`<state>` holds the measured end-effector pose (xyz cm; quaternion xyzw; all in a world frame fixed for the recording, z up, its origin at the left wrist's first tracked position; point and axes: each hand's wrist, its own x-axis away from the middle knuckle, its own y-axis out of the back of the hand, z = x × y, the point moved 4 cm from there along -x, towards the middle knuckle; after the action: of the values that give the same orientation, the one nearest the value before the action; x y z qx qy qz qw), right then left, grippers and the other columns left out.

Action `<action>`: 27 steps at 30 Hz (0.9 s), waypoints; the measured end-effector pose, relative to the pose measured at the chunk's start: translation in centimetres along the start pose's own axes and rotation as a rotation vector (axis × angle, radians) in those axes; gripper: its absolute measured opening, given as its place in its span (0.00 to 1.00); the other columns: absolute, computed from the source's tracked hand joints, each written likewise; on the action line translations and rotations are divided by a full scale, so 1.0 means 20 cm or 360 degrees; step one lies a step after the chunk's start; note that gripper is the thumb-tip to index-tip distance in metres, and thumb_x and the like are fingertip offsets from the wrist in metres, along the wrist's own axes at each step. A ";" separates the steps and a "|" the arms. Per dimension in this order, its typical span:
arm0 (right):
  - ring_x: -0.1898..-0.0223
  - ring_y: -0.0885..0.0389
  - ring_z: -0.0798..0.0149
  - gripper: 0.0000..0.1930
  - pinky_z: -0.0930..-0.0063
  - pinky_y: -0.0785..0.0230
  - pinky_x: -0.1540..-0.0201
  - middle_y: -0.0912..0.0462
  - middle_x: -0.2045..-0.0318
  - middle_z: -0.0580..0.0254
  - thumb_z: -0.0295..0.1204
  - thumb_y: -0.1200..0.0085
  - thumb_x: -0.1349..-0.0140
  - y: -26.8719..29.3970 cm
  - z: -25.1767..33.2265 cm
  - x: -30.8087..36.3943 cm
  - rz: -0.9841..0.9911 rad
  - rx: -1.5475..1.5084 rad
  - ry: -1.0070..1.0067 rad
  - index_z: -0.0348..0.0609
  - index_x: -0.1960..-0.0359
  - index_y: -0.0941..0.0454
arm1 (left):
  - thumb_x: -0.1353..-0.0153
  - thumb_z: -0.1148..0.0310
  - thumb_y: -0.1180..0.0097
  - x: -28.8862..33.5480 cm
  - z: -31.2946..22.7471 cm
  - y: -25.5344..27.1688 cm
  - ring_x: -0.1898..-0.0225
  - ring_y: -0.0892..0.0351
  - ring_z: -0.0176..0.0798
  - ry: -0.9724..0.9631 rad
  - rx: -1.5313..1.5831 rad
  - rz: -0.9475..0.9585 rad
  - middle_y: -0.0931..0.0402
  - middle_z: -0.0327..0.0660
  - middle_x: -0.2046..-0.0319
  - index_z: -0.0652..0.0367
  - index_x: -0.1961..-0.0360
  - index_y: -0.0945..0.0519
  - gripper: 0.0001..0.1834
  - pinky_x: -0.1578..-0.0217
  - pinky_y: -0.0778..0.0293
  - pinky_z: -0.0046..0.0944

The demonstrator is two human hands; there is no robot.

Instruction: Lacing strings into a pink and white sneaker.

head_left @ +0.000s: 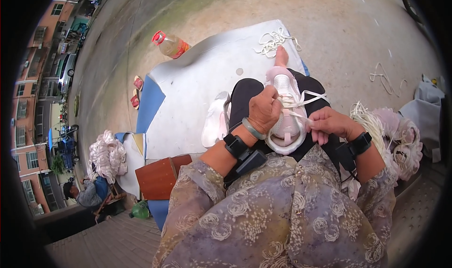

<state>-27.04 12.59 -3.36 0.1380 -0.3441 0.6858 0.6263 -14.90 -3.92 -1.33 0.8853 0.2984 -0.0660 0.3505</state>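
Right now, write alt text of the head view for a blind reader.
A person's right hand pinches a white lace of a pink and white shoe on their lap, the left hand closed at the shoe's left side. Loose laces lie on a pale sheet beyond.

Lace-up mesh shoe (288, 124) reads pale pink and white from where I stand; flat laces (313, 97), white. Thin floral shirt (254, 216): muted purple-grey, cream roses. Wide flat sheet (188, 98): white, blue edges. Rectangular board (161, 179): reddish brown.

place: outdoors, street or open yard | evidence: wide concrete ground (117, 51), orange-walled multi-storey buildings (24, 119) with windows, parked car (68, 70), blue vehicle (68, 146), grey paving (106, 242)
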 end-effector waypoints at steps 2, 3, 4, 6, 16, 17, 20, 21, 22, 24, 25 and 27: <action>0.86 0.28 0.76 0.09 0.86 0.38 0.83 0.23 0.83 0.67 0.35 0.49 0.39 0.02 -0.03 -0.01 -0.0061 -0.0076 0.0074 0.43 0.68 0.25 | 0.50 0.81 0.52 0.00 0.01 -0.01 0.80 0.29 0.36 0.0153 0.0117 0.0033 0.30 0.42 0.80 0.60 0.69 0.32 0.07 0.77 0.32 0.31; 0.87 0.33 0.79 0.08 0.87 0.43 0.84 0.26 0.83 0.70 0.35 0.49 0.40 0.03 -0.02 -0.02 -0.0124 -0.0118 0.0133 0.43 0.69 0.25 | 0.50 0.81 0.53 0.00 0.03 -0.01 0.80 0.30 0.33 0.0221 0.0316 0.0031 0.31 0.41 0.80 0.61 0.67 0.32 0.08 0.76 0.33 0.30; 0.87 0.38 0.81 0.08 0.87 0.48 0.85 0.29 0.84 0.73 0.35 0.48 0.40 0.04 -0.01 -0.02 -0.0187 -0.0160 0.0192 0.44 0.69 0.25 | 0.49 0.81 0.53 0.00 0.04 -0.01 0.79 0.32 0.30 0.0287 0.0515 0.0029 0.31 0.40 0.80 0.62 0.66 0.33 0.09 0.75 0.33 0.29; 0.84 0.42 0.83 0.07 0.88 0.53 0.82 0.33 0.84 0.77 0.35 0.48 0.41 0.02 0.01 -0.01 -0.0263 -0.0166 0.0180 0.45 0.71 0.25 | 0.50 0.81 0.53 0.01 0.02 0.00 0.79 0.33 0.29 0.0329 0.0544 0.0066 0.32 0.39 0.80 0.62 0.64 0.33 0.10 0.75 0.34 0.29; 0.82 0.31 0.65 0.09 0.72 0.40 0.78 0.29 0.85 0.65 0.32 0.44 0.47 0.05 0.09 0.02 -0.1014 0.0999 0.0820 0.39 0.76 0.25 | 0.53 0.74 0.50 0.00 -0.10 0.12 0.78 0.25 0.51 0.0171 -0.0008 0.0415 0.29 0.46 0.82 0.58 0.65 0.29 0.11 0.77 0.31 0.44; 0.81 0.29 0.59 0.08 0.70 0.39 0.77 0.29 0.84 0.61 0.31 0.44 0.49 0.03 0.14 0.05 -0.1207 0.1306 0.0980 0.39 0.76 0.26 | 0.53 0.74 0.50 0.01 -0.10 0.12 0.78 0.25 0.51 0.0171 -0.0013 0.0416 0.29 0.46 0.82 0.58 0.65 0.29 0.11 0.77 0.31 0.44; 0.79 0.29 0.52 0.06 0.66 0.39 0.77 0.29 0.82 0.57 0.29 0.44 0.51 0.00 0.19 0.12 -0.1499 0.1692 0.1328 0.41 0.78 0.28 | 0.52 0.76 0.48 0.04 -0.16 0.08 0.78 0.24 0.48 -0.0287 -0.0515 0.0423 0.26 0.46 0.78 0.60 0.62 0.28 0.13 0.78 0.30 0.42; 0.79 0.29 0.52 0.06 0.66 0.39 0.77 0.29 0.82 0.57 0.29 0.44 0.51 0.00 0.20 0.15 -0.1500 0.1692 0.1328 0.41 0.78 0.28 | 0.52 0.76 0.48 0.05 -0.16 0.06 0.77 0.24 0.50 -0.0320 -0.0546 0.0430 0.25 0.46 0.77 0.60 0.62 0.28 0.14 0.77 0.30 0.44; 0.80 0.29 0.54 0.06 0.66 0.39 0.78 0.30 0.82 0.58 0.27 0.43 0.52 -0.02 0.23 0.20 -0.1525 0.1891 0.1407 0.42 0.78 0.29 | 0.52 0.75 0.47 0.06 -0.16 0.04 0.76 0.24 0.51 -0.0353 -0.0575 0.0437 0.25 0.46 0.76 0.59 0.61 0.27 0.14 0.76 0.29 0.45; 0.81 0.30 0.56 0.06 0.65 0.39 0.78 0.32 0.83 0.60 0.26 0.43 0.53 -0.03 0.26 0.27 -0.1543 0.2090 0.1486 0.43 0.78 0.29 | 0.53 0.75 0.47 0.05 -0.15 0.02 0.76 0.24 0.51 -0.0279 -0.0564 0.0402 0.25 0.46 0.76 0.59 0.60 0.27 0.15 0.76 0.29 0.45; 0.81 0.31 0.57 0.07 0.66 0.40 0.78 0.32 0.83 0.61 0.24 0.42 0.55 -0.05 0.27 0.32 -0.1589 0.2183 0.1595 0.43 0.78 0.30 | 0.53 0.75 0.47 0.05 -0.15 0.02 0.75 0.23 0.51 -0.0204 -0.0555 0.0366 0.25 0.46 0.76 0.59 0.60 0.28 0.15 0.76 0.29 0.45; 0.82 0.32 0.61 0.08 0.68 0.41 0.79 0.34 0.83 0.64 0.21 0.42 0.57 -0.10 0.27 0.41 -0.1620 0.2348 0.1721 0.41 0.77 0.29 | 0.53 0.76 0.48 0.06 -0.14 0.01 0.75 0.24 0.52 -0.0162 -0.0435 0.0313 0.25 0.46 0.77 0.59 0.60 0.28 0.15 0.76 0.28 0.44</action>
<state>-27.92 15.43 6.22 0.2895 0.5843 0.3512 0.6719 -14.04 -1.72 0.46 0.8498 0.1984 -0.0349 0.4871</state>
